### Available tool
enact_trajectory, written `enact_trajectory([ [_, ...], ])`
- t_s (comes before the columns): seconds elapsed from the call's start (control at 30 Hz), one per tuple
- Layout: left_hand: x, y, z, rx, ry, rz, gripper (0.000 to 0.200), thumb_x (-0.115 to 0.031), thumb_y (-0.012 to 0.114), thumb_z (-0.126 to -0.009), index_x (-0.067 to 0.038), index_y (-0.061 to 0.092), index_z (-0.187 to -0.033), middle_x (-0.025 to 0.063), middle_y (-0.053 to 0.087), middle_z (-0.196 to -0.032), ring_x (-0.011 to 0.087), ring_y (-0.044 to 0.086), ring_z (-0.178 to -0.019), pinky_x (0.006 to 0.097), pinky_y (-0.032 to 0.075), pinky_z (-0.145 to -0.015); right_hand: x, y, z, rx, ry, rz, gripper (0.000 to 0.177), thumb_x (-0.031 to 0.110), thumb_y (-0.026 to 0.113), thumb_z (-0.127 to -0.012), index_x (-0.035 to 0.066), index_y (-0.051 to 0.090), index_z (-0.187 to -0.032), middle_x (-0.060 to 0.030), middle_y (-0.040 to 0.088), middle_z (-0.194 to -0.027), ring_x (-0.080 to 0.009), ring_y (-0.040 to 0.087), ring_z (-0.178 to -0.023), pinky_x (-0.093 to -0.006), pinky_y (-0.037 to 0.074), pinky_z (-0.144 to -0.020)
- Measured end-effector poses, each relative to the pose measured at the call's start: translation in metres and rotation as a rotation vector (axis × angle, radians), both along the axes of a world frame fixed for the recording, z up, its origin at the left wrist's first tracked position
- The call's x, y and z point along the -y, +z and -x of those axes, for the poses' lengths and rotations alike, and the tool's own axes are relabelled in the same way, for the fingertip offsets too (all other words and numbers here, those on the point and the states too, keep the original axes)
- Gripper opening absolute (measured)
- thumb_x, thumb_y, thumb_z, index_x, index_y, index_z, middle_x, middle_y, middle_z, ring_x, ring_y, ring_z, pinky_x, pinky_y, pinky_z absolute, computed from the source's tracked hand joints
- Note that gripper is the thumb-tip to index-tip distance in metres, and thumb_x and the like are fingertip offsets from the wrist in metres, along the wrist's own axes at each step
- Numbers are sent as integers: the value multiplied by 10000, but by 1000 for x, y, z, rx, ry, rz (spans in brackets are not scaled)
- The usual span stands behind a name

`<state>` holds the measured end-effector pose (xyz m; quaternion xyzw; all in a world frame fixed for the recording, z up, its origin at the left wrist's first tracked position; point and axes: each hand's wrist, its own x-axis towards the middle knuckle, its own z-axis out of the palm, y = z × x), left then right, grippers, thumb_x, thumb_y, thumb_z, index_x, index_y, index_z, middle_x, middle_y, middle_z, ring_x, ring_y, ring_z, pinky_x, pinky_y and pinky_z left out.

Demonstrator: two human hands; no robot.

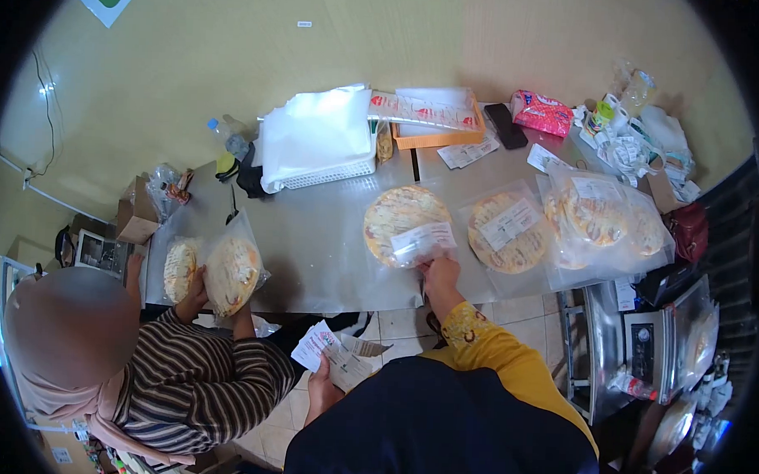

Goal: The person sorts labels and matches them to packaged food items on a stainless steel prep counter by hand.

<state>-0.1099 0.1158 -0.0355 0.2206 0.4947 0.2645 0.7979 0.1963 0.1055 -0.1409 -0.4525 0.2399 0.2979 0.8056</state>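
My left hand [322, 392] is closed around a fanned stack of printed paper labels [346, 365], held low in front of the table edge. At the front of the metal table my right hand [441, 277] pinches the lower edge of a white printed label [423, 243]. That label lies over the lower part of a bagged flat pizza [407, 209]. To its right is another bagged pizza [490, 220] with a label [509, 223] across it. Farther right, several bagged pizzas [597, 224] overlap in a pile, with a label on top.
On the left, a co-worker in a striped top [199, 373] handles a bagged pizza [232, 265]. Along the back stand a white basket [327, 175] with plastic sheets, an orange tray [441, 139], a phone [504, 126] and a pink pack [541, 114]. Metal racks [601, 353] stand lower right.
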Motion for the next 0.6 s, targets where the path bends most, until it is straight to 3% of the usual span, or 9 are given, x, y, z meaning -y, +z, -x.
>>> enact_trajectory([
  [0.2, 1, 10, 5, -24, 33, -26, 459, -342, 437, -924, -34, 386, -1260, 131, 499, -1201, 316, 477, -1104, 493, 350, -953, -6, -8, -3, -89, 170, -269, 166, 103, 523, -871, 52, 501, -1028, -74, 584, -841, -212, 602, -706, -300, 520, -562],
  [0.3, 1, 12, 1, -27, 12, -8, 468, -353, 438, -922, -34, 386, -1261, 131, 497, -1206, 311, 473, -1108, 493, 349, -952, -37, -12, -9, -101, 13, -271, 172, 71, 539, -841, 71, 519, -1011, -80, 568, -835, -218, 581, -717, -358, 518, -591],
  [0.4, -3, 3, 5, -28, -21, -45, 467, -352, 438, -923, -36, 387, -1263, 132, 496, -1207, 303, 465, -1118, 485, 348, -954, -65, -64, -28, -154, -36, -330, 189, 64, 488, -873, 40, 494, -1060, -109, 573, -957, -271, 615, -823, -353, 547, -634],
  [0.5, -1, 10, 1, -53, -11, -69, 462, -348, 437, -924, -37, 391, -1262, 132, 494, -1209, 301, 467, -1117, 477, 347, -956, -52, -25, -21, -86, 104, -356, 235, 40, 475, -866, 32, 464, -1101, -131, 553, -1030, -297, 609, -868, -370, 544, -685],
  [0.6, 0, 16, 1, 31, -21, -73, 441, -362, 469, -910, -43, 444, -1213, 109, 533, -1153, 282, 504, -1070, 442, 390, -937, -31, -28, -18, -169, 209, -442, 314, 41, 485, -865, 30, 425, -1173, -147, 529, -1101, -298, 585, -935, -380, 522, -764],
])
